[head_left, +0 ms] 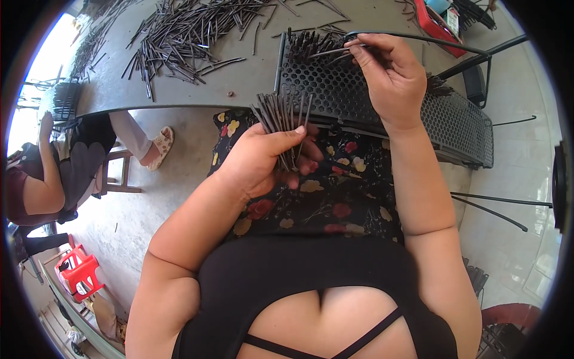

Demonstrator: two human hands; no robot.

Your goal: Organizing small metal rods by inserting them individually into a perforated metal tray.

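My left hand (263, 152) is closed round a bundle of thin dark metal rods (278, 113), which fan upward above the thumb. Between thumb and fingertips, my right hand (394, 78) pinches a single thin rod (330, 52) over a black perforated rack (347, 90). That rod points left, toward upright rods (311, 45) crowded in the rack's far left holes. Whether its tip is inside a hole I cannot tell. The rack sits at the table's near edge, right of the left hand.
A large loose pile of rods (179, 42) lies on the grey table (119, 90). At the far right stands a red tray (427, 21); a second perforated rack (457, 119) is beside the first. Another person (45, 173) sits at left, near a red plastic stool (81, 272).
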